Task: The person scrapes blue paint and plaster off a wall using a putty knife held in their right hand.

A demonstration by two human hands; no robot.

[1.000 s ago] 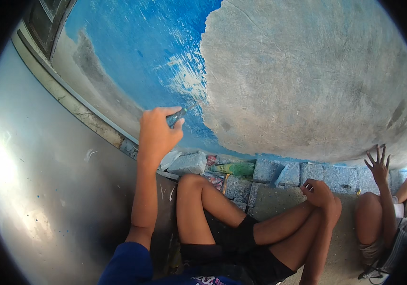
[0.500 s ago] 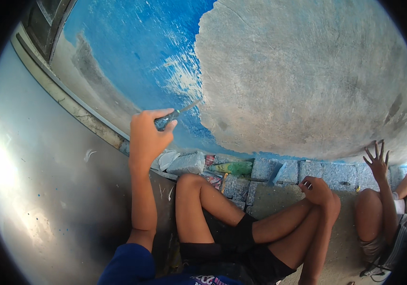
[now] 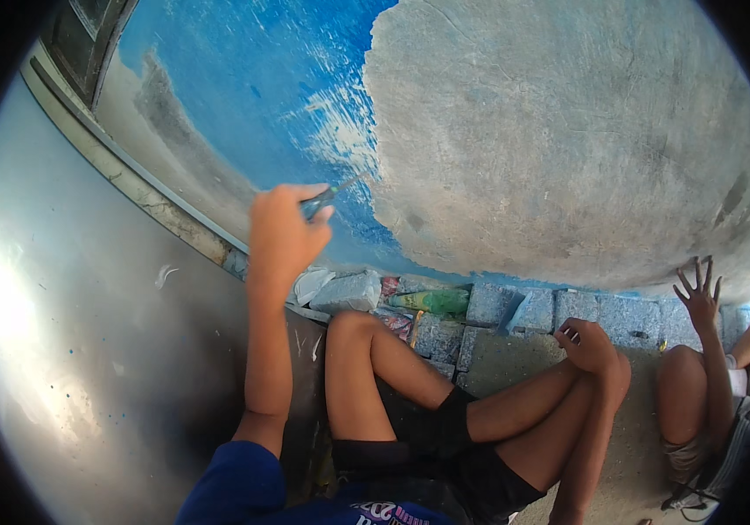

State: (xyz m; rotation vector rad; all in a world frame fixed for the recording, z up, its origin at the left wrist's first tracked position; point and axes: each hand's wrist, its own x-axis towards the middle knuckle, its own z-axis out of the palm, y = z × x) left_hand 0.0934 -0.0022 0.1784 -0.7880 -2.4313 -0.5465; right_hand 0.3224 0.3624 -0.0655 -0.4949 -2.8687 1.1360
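Note:
My left hand is closed round the dark handle of a scraper, whose thin metal blade points up and right. The blade tip is at the border between the blue paint and the bare grey patch of the wall. Whitish scratched marks lie just above the blade. On my bent right knee rests my right hand, its fingers curled in, with nothing seen in them.
A smooth metal panel fills the left side. Along the wall's foot lie broken white chunks, a green plastic bottle, a blue flake and grey paving blocks. At far right another person's spread hand is against the wall.
My left hand and the scraper have shifted slightly up and right along the paint border. My right hand stays on the knee; the other person's hand has barely moved.

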